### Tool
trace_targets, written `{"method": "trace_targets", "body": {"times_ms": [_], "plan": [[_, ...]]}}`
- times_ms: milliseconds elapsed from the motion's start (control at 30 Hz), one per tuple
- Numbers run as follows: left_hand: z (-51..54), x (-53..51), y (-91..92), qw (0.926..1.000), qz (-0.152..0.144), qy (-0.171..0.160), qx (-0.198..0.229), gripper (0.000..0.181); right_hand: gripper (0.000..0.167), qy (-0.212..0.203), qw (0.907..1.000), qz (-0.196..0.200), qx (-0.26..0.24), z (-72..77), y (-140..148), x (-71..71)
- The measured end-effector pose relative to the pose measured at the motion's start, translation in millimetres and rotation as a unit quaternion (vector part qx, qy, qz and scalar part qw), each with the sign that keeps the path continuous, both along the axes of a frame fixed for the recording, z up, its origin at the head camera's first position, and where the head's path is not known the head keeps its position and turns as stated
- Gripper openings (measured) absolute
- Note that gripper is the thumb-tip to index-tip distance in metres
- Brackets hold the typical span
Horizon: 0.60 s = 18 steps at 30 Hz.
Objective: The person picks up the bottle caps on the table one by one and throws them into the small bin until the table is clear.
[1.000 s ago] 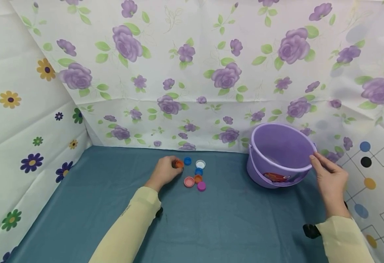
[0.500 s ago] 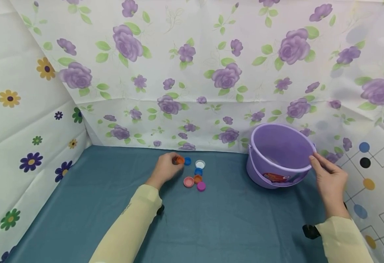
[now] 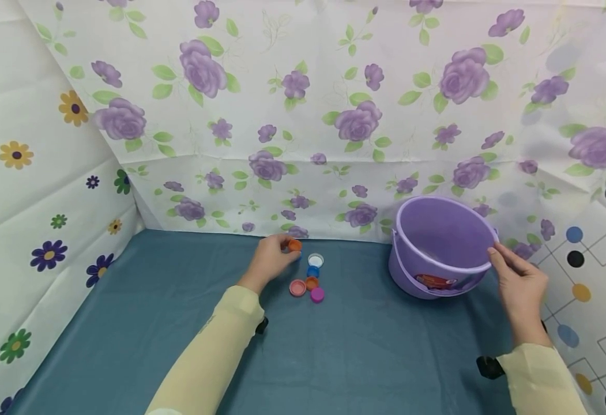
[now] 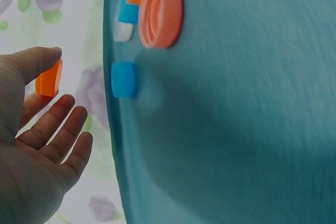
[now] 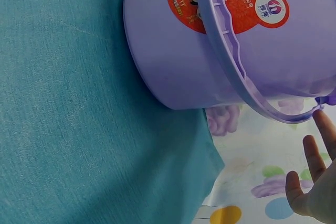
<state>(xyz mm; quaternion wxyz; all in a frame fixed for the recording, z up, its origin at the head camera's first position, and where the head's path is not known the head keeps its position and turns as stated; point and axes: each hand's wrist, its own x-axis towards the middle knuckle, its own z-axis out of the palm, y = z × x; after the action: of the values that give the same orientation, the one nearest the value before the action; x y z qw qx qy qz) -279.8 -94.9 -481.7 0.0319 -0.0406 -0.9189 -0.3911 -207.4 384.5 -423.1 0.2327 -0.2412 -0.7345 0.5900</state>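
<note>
My left hand (image 3: 271, 260) pinches an orange bottle cap (image 4: 49, 79) between thumb and forefinger, held above the cloth; the other fingers are spread in the left wrist view. Just below it a blue cap (image 4: 123, 80) lies on the cloth, mostly covered by the hand in the head view. To the right lie a white cap (image 3: 315, 261), another blue cap (image 3: 313, 271), an orange cap (image 3: 311, 283), a pink cap (image 3: 297, 288) and a magenta cap (image 3: 317, 295). With thumb and fingers, my right hand (image 3: 520, 288) grips the rim of a purple bucket (image 3: 429, 265), which stands upright.
A teal cloth (image 3: 344, 357) covers the work surface. Behind it rises a white sheet with purple flowers (image 3: 303, 121). Patterned sheets also line the left side (image 3: 38, 207) and the right side. The bucket's handle (image 5: 226, 51) hangs down against its front.
My left hand has lifted the orange cap and moved slightly right and away, over the blue cap. My right hand and the bucket stay in place.
</note>
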Motion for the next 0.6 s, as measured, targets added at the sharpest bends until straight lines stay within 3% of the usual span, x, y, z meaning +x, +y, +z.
{"method": "trace_targets", "body": {"times_ms": [600], "plan": [[31.2, -1.7, 43.2, 0.9965, -0.065, 0.043, 0.030, 0.030, 0.043, 0.006, 1.0000, -0.001, 0.001, -1.6, 0.2, -1.0]]}}
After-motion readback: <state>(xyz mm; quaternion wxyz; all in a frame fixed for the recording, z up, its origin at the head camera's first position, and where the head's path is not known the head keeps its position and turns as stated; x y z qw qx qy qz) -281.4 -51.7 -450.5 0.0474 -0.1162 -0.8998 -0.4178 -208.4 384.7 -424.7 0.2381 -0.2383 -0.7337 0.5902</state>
